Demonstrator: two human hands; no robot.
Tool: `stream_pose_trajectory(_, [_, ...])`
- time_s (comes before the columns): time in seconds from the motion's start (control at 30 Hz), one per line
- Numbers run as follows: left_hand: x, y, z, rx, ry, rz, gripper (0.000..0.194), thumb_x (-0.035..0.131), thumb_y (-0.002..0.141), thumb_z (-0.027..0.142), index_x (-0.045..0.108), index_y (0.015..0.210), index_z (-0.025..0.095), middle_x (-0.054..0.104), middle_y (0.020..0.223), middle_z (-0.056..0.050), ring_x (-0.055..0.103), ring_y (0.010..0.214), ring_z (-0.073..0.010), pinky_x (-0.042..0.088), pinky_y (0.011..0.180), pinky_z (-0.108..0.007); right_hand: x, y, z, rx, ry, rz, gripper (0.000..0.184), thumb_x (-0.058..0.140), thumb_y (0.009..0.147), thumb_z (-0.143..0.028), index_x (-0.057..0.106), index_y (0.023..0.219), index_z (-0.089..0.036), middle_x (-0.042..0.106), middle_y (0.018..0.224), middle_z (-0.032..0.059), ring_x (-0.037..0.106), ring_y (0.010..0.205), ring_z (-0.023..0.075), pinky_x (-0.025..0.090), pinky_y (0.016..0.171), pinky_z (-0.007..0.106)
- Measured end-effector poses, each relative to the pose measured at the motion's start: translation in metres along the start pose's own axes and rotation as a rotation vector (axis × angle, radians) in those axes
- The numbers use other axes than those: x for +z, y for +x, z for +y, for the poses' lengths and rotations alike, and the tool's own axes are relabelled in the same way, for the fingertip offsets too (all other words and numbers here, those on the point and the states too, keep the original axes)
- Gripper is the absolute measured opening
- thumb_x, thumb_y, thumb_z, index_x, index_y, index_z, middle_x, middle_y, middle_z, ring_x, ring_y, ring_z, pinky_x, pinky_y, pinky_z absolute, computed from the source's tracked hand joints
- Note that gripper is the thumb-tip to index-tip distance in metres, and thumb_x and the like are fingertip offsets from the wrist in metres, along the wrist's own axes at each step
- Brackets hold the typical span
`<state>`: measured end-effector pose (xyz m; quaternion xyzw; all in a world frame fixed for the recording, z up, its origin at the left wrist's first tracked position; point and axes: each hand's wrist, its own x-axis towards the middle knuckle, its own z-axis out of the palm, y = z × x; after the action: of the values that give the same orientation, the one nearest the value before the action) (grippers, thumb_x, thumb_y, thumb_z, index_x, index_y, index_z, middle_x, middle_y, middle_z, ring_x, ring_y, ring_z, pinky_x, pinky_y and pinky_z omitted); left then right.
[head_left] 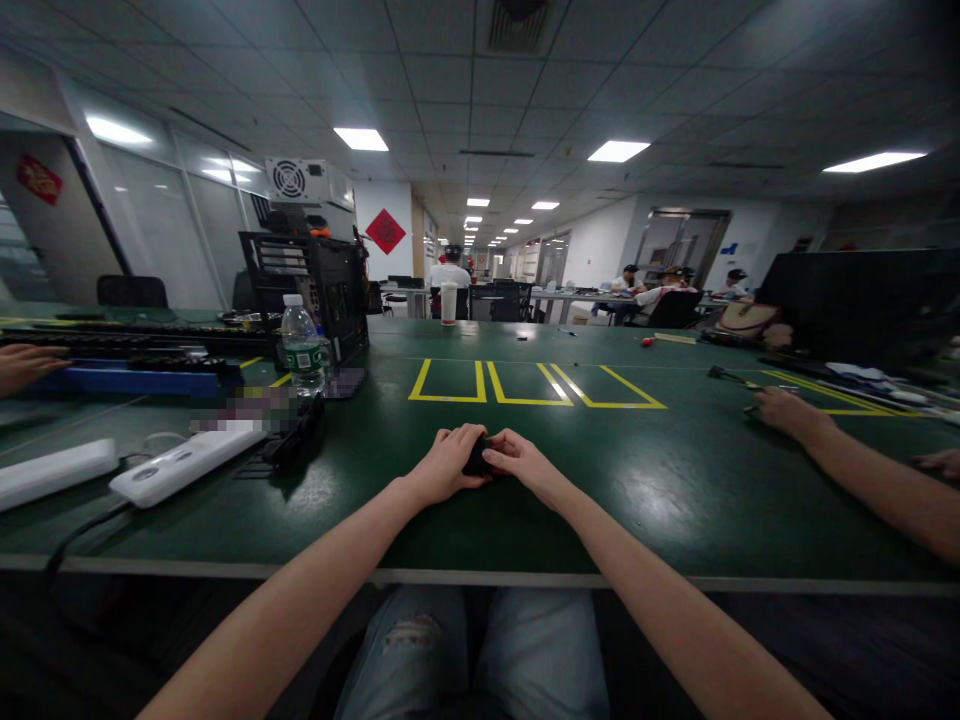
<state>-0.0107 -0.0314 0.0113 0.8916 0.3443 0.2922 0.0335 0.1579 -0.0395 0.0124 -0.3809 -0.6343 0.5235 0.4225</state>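
Observation:
Between my two hands, low over the green table (540, 510), is a small black object (477, 458); its kind is hard to make out because my fingers cover most of it. My left hand (448, 462) is closed round its left side. From the right, my right hand (523, 462) pinches it with thumb and fingers. Beyond my hands, yellow tape outlines (529, 403) mark the tabletop.
To the left stand a water bottle (302, 345), a white power strip (187, 465) and an open black computer case (337, 290). A white cup (448, 303) is at the far edge. Another person's hand (791, 412) reaches in from the right, another (30, 367) from the left.

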Motion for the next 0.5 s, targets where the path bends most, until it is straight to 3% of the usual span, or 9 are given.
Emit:
stream_pose_trajectory(0.13, [-0.0001,-0.0002,0.0002,-0.006,-0.008,-0.002,0.058,0.066,0.066,0.030,0.033,0.113,0.022,0.049,0.111,-0.008,0.047,0.103,-0.0253,0.031,0.085,-0.039,-0.0002,-0.0044,-0.0041,-0.036,0.006,-0.027,0.039,0.073,0.057,-0.030,0.049,0.086,-0.020,0.059,0.083,-0.0011,0.057,0.085,0.0169,0.045,0.077,0.034])
stream_pose_trajectory(0.3, [-0.0013,0.0000,0.0017,-0.013,-0.016,-0.002,0.059,0.067,0.065,0.029,0.033,0.113,0.022,0.049,0.110,-0.008,0.048,0.102,-0.0255,0.031,0.085,-0.039,0.0012,-0.0052,-0.0066,-0.026,0.000,-0.016,0.030,0.064,0.066,-0.038,0.050,0.084,-0.020,0.059,0.081,-0.0004,0.057,0.080,0.0158,0.045,0.072,0.033])
stream_pose_trajectory(0.5, [-0.0050,-0.0008,0.0064,0.001,-0.021,-0.004,0.059,0.066,0.064,0.030,0.033,0.113,0.021,0.049,0.108,-0.008,0.047,0.102,-0.0257,0.031,0.086,-0.039,0.0015,-0.0015,-0.0041,-0.001,-0.026,0.014,0.032,0.066,0.064,-0.037,0.050,0.085,-0.018,0.057,0.089,0.0032,0.055,0.083,0.0174,0.045,0.072,0.035])
